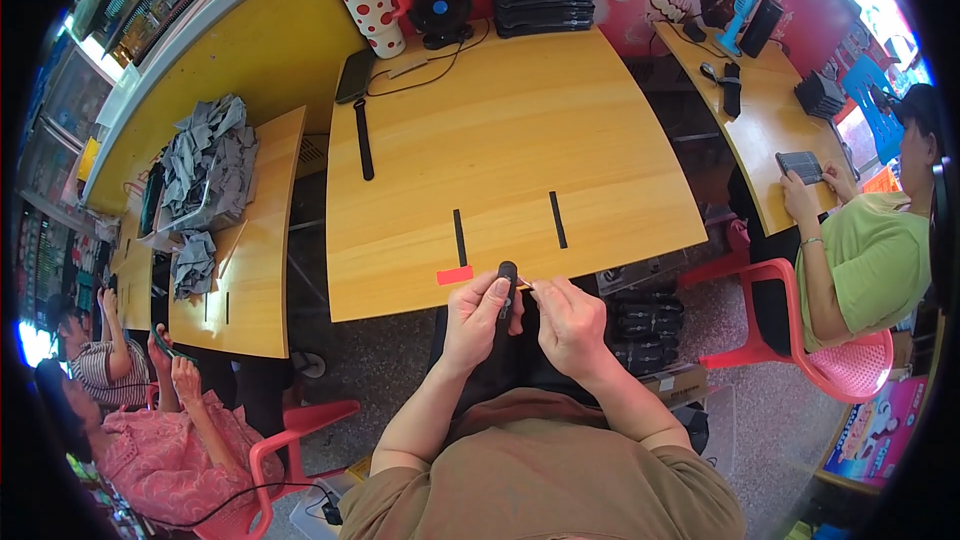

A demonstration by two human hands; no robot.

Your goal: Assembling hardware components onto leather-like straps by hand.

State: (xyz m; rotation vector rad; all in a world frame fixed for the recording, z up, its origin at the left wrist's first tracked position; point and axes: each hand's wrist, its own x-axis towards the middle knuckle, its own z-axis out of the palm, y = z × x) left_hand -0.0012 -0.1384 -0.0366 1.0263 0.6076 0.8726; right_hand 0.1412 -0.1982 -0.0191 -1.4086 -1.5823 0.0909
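Note:
Close to the table's front edge, my left hand [474, 318] is closed around a small black object with a rounded end [507, 271], held upright. Its lower part hides behind my fingers, so its kind is unclear. My right hand [570, 324] is pinched just beside it, with a thin, light-coloured tip [525, 283] pointing at the black object. What that tip belongs to is covered by the fingers. Beyond my hands, a red strip [455, 276] lies on the wooden table [500, 140], below a black strip [459, 237]. A second black strip [558, 219] lies farther right.
At the back stand a polka-dot tumbler [375, 15], a black fan [441, 10] and stacked black cases [543, 6]. A long black strap [363, 140] lies at left. Grey cloths [208, 165] fill a bin on the left table. Co-workers sit on both sides.

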